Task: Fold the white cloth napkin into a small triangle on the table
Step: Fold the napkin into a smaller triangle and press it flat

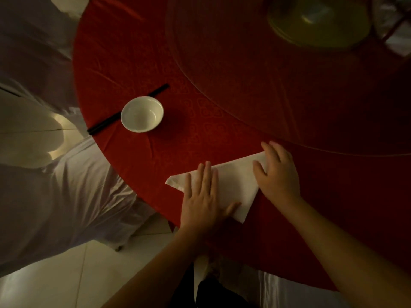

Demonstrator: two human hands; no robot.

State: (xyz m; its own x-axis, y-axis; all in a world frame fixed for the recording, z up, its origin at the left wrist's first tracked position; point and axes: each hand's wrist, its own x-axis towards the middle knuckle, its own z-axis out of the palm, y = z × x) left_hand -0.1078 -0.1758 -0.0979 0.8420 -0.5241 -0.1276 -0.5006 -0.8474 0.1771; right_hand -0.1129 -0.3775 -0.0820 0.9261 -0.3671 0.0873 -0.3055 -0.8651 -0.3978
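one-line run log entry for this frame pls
stage: pressing fold | left hand: flat on white cloth napkin | right hand: flat on napkin | napkin: triangle on red tablecloth

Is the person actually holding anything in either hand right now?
Nothing is gripped. Both the left hand and right hand lie flat, pressing the folded white napkin against the table.

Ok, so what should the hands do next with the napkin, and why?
Probably lift the napkin's left tip and fold it across to the right. The napkin already lies as a wide flat triangle under the left hand and right hand, both pressing it down, so another fold should make it smaller.
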